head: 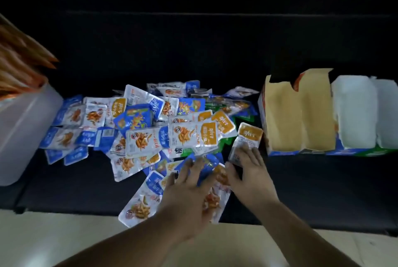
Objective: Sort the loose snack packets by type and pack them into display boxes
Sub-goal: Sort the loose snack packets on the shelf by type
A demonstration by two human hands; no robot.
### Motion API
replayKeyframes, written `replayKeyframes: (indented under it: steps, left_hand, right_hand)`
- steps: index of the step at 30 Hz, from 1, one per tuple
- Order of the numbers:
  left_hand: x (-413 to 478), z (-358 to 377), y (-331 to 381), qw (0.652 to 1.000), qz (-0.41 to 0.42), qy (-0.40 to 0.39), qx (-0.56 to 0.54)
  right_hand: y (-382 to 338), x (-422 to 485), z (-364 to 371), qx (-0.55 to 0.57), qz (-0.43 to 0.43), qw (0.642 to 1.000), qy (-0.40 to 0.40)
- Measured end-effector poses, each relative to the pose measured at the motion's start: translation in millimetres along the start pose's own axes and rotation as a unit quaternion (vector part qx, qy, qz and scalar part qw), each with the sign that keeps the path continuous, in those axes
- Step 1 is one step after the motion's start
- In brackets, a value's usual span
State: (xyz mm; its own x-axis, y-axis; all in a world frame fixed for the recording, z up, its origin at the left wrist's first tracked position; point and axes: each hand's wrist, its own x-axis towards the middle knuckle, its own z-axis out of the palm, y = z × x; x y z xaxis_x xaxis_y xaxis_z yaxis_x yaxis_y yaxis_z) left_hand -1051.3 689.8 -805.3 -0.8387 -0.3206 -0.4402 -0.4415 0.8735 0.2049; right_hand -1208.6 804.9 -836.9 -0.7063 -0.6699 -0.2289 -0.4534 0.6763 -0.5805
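Observation:
A heap of loose snack packets [150,124] covers the dark surface: silver ones with blue ends, silver ones with orange ends, a few green ones [217,106] at the back. My left hand [189,184] lies flat, fingers spread, on blue-ended packets [148,193] at the front edge. My right hand [247,172] rests its fingertips on the lower end of an orange-ended packet [247,137] beside the display boxes. The nearest open display box [299,113] shows a tan inside. Beside it, a second box [355,113] is white inside.
A translucent white plastic bin [23,133] stands at the left, with orange packets [19,62] above it. The dark surface's front edge [86,210] runs under my forearms, pale floor below. The back of the scene is dark.

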Motion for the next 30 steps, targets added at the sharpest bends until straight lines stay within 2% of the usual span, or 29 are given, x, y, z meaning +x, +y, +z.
replayKeyframes:
  steps: [4, 7, 8, 11, 13, 16, 18, 22, 26, 28, 30]
  left_hand:
    - [6.7, 6.1, -14.7, 0.997, 0.022, 0.078, 0.013]
    - [11.4, -1.2, -30.4, 0.991, 0.045, 0.123, 0.028]
    - [10.1, -4.3, -34.4, 0.987, 0.062, 0.151, 0.016]
    - [-4.6, -16.5, -44.3, 0.969, 0.105, 0.222, 0.003]
    - [-23.9, -25.4, -57.7, 0.974, 0.063, 0.217, 0.011]
    - [-48.9, -22.2, -82.7, 0.991, -0.112, 0.068, 0.016]
    - [-62.0, -10.8, -97.8, 0.985, -0.169, 0.020, -0.024]
    - [-64.0, 6.7, -107.0, 0.973, -0.192, 0.043, -0.123]
    - [-50.3, 5.8, -101.1, 0.942, -0.237, 0.087, -0.221]
    - [-43.4, 6.5, -104.5, 0.919, -0.256, 0.102, -0.283]
    - [-39.7, 5.4, -110.1, 0.892, -0.264, 0.118, -0.347]
  right_hand:
    - [-8.6, -15.7, 14.8, 0.065, -0.046, 0.995, 0.059]
    - [-19.7, -24.7, 13.4, 0.026, -0.075, 0.994, 0.073]
    - [-26.7, -27.2, 12.6, -0.002, -0.082, 0.995, 0.058]
    - [-46.9, -32.3, 15.8, -0.096, -0.080, 0.990, -0.061]
    - [-52.9, -34.1, 23.9, -0.150, -0.087, 0.982, -0.077]
    - [-54.9, -30.2, 31.2, -0.131, -0.059, 0.989, -0.031]
    - [-56.7, -26.9, 38.0, -0.139, -0.061, 0.988, 0.009]
    - [-58.8, -25.4, 38.1, -0.186, -0.054, 0.980, 0.038]
    - [-67.4, -22.8, 38.8, -0.215, -0.145, 0.962, 0.088]
    - [-70.6, -12.0, 44.7, -0.220, -0.178, 0.957, 0.061]
    - [-71.1, 0.2, 47.3, -0.199, -0.159, 0.967, 0.005]
